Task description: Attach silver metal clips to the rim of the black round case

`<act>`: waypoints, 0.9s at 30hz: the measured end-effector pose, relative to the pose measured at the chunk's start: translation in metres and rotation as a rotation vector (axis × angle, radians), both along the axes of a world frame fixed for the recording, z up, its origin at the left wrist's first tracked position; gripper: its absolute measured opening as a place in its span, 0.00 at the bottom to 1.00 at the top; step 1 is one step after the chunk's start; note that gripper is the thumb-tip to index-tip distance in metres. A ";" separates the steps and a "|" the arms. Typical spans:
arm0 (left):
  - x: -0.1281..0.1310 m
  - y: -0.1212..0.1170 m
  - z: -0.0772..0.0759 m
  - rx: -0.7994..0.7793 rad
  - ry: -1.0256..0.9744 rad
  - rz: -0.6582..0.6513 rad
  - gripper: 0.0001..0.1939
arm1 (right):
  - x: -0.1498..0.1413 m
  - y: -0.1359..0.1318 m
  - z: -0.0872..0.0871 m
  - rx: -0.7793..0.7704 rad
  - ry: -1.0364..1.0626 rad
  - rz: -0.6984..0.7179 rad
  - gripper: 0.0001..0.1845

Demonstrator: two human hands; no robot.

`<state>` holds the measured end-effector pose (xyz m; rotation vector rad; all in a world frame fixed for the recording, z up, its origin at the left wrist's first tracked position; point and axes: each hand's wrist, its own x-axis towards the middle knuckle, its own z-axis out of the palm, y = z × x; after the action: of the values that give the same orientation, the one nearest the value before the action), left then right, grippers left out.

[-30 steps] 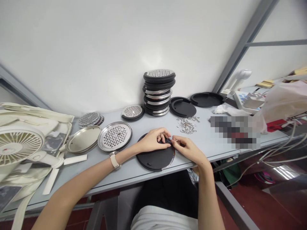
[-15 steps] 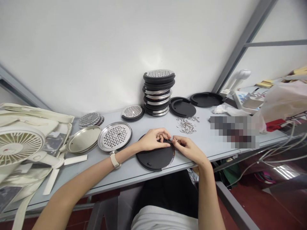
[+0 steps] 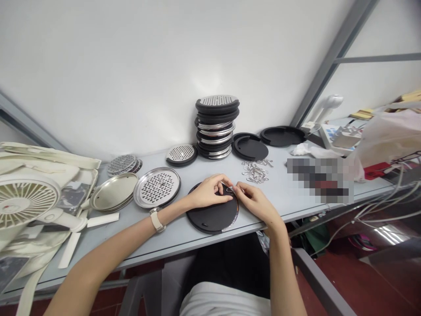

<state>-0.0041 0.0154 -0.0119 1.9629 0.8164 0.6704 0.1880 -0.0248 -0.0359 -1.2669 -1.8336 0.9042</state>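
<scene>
I have the right hand (image 3: pixel 259 202) with its thumb and forefinger pinched on a small wire clip (image 3: pixel 229 190), whose loop points toward the left hand (image 3: pixel 208 191). My view of the left fingers shows them curled, with the thumb stretched out below the clip; whether they touch the wire I cannot tell. Both hands are over the far right part of a round black disc (image 3: pixel 210 216), which lies flat on the bench (image 3: pixel 279 193) near its front edge, a shiny strip showing along its right rim. A pale-strapped watch (image 3: pixel 157 220) circles the left wrist.

Just beyond the right hand I see a loose pile of wire clips (image 3: pixel 255 173). Left of the black disc sits a slotted metal disc (image 3: pixel 158 188), with plain metal discs (image 3: pixel 114 192) beside it and small perforated plates (image 3: pixel 122 164) behind those. Against the wall stands a tall stack of discs (image 3: pixel 217 131), black and silver edges alternating, between a black-rimmed perforated disc (image 3: pixel 180 153) and a black tray (image 3: pixel 252 147). At far left, a fan (image 3: pixel 24 202) rests on cream fabric (image 3: pixel 49 159).
</scene>
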 end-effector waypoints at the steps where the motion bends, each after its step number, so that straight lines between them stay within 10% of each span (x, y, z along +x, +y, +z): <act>1: 0.000 0.000 0.000 -0.001 0.001 0.001 0.17 | 0.000 0.000 0.000 -0.002 -0.019 0.018 0.19; 27: 0.000 0.001 0.002 -0.084 -0.041 -0.071 0.16 | 0.004 -0.002 0.003 -0.003 0.008 0.021 0.20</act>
<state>-0.0039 0.0160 -0.0100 1.8871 0.7353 0.6225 0.1919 -0.0270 -0.0330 -1.2459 -1.8430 0.9223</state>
